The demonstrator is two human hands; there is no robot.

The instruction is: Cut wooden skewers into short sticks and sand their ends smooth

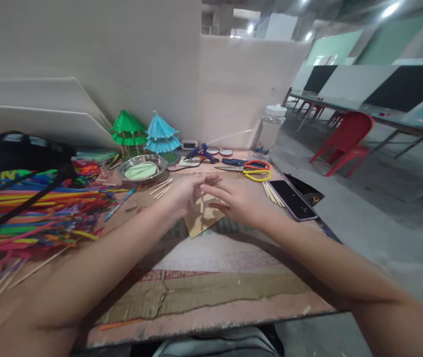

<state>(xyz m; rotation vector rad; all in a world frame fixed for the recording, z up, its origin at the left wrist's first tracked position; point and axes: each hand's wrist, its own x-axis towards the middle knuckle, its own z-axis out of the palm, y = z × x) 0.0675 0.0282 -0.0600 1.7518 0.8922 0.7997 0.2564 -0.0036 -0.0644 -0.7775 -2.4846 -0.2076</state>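
Between the two hands, above a tan card square (202, 225) on the worktable, a short pale stick (201, 204) stands roughly upright; whether its lower end touches the card cannot be made out. The person's left hand (189, 192) is at its left side, fingers bent near the stick's top, but whether they pinch it is too blurred to tell. The right hand (239, 202) reaches in from the other side with thumb and forefinger parted, a clear gap between them; any contact with the stick cannot be told.

Just left of the left hand lie loose sticks (163, 188), with a metal bowl (123, 173) of pale green pieces (140, 171) behind them. Right of the right hand, more sticks (273, 194) lie beside a dark phone (293, 200). Farther back are scissors (234, 168), a blue glue gun (202, 152) and a clear bottle (270, 131). Green (128, 130) and blue tiered paper models (161, 135) stand behind the bowl, and bright fuzzy stems (26, 203) are heaped at far left.
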